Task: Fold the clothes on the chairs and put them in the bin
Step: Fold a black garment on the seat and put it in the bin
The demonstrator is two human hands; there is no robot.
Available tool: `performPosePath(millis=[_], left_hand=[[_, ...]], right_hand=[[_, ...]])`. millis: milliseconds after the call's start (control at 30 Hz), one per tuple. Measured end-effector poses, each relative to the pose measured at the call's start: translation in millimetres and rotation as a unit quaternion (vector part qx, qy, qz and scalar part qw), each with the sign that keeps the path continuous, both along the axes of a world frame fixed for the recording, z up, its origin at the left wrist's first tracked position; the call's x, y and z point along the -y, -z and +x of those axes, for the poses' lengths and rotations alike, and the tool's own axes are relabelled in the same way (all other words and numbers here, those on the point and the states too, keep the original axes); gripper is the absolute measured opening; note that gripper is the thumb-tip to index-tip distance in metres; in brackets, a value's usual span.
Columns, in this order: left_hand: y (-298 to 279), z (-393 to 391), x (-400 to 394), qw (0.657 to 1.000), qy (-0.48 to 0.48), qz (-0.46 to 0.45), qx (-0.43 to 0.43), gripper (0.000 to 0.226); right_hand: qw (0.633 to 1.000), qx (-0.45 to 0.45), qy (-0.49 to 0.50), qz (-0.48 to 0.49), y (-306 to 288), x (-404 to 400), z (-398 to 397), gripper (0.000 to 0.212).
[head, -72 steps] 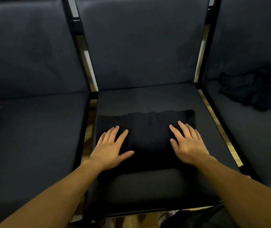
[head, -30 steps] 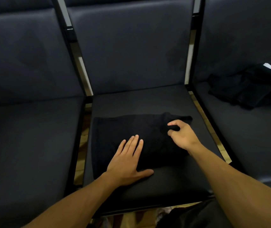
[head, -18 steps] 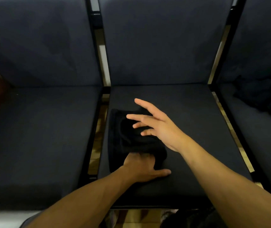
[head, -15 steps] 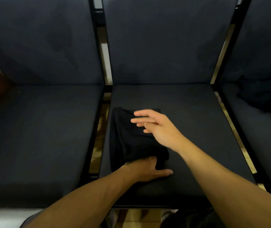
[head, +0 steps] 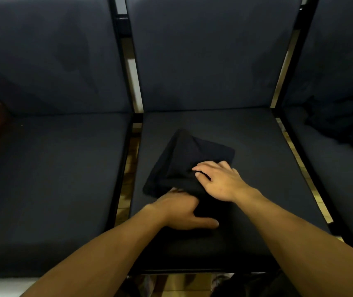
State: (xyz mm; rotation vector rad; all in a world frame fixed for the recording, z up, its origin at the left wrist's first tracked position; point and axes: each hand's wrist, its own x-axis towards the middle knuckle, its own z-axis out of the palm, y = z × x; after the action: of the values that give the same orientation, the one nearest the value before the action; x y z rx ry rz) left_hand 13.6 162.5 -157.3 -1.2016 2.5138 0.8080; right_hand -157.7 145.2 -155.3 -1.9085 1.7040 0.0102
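two hands are working one folded black garment (head: 184, 161) that is lying on the middle chair seat (head: 246, 146). the right hand (head: 218, 181) is lying on top of its near right part, fingers bent over the cloth; whether this grip is pinching a fold is hard to make out. the left hand (head: 182, 209) is sitting just below, fingers hidden under the garment's near edge, thumb lying flat on the seat. far right of both, a dark heap of clothes (head: 347, 123) is being cut off by the frame edge.

Head view, downward over chair seat (head: 246, 133)
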Motion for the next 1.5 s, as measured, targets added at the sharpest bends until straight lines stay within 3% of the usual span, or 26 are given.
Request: performPosePath(millis=[100,167,233,333,433,500,567,667,833,967,1133,1233,1333,1500], left_hand=[[-9,8,12,0.998,-0.026,-0.026,-0.049,0.07],[-7,15,21,0.984,-0.135,-0.072,-0.09,0.064],[-6,22,29,0.946,-0.27,-0.113,-0.136,0.057],[-3,29,35,0.913,-0.365,-0.033,-0.181,0.066],[0,20,34,0.911,-0.371,0.025,-0.177,0.089],[5,8,37,0.913,-0.367,0.038,-0.173,0.094],[7,-7,46,0.916,-0.354,0.058,-0.183,0.088],[7,-21,71,0.909,-0.319,0.095,-0.249,0.061],[-13,-35,126,0.87,-0.239,0.278,-0.331,0.04],[-6,-56,180,0.856,-0.197,0.346,-0.328,0.034],[-10,-44,210,0.892,-0.162,0.301,-0.296,0.058],[-29,5,205,0.874,-0.196,0.291,-0.336,0.07],[-64,67,177,0.88,-0.221,0.25,-0.337,0.078],[-146,171,91,0.879,-0.284,0.194,-0.329,0.088]], right_hand=[[0.997,0.011,0.067,0.033,-3,3,-6,0.047],[0.991,0.04,0.109,0.061,-2,7,-13,0.048],[0.977,0.117,0.158,0.083,1,9,-22,0.047],[0.946,0.21,0.245,0.033,-2,7,-40,0.034],[0.948,0.098,0.3,-0.045,-3,5,-60,0.043],[0.952,0.047,0.304,0.002,-8,0,-62,0.068],[0.955,0.025,0.291,0.043,-10,-3,-59,0.081],[0.946,0.099,0.308,0.021,-7,0,-54,0.076],[0.878,0.314,0.362,-0.011,6,18,-59,0.081],[0.878,0.33,0.346,-0.019,11,43,-77,0.062],[0.883,0.334,0.328,-0.034,2,58,-99,0.061],[0.888,0.363,0.278,-0.041,-18,65,-89,0.065],[0.901,0.384,0.198,-0.029,-52,68,-59,0.067],[0.939,0.339,0.036,-0.047,-131,49,25,0.079]])
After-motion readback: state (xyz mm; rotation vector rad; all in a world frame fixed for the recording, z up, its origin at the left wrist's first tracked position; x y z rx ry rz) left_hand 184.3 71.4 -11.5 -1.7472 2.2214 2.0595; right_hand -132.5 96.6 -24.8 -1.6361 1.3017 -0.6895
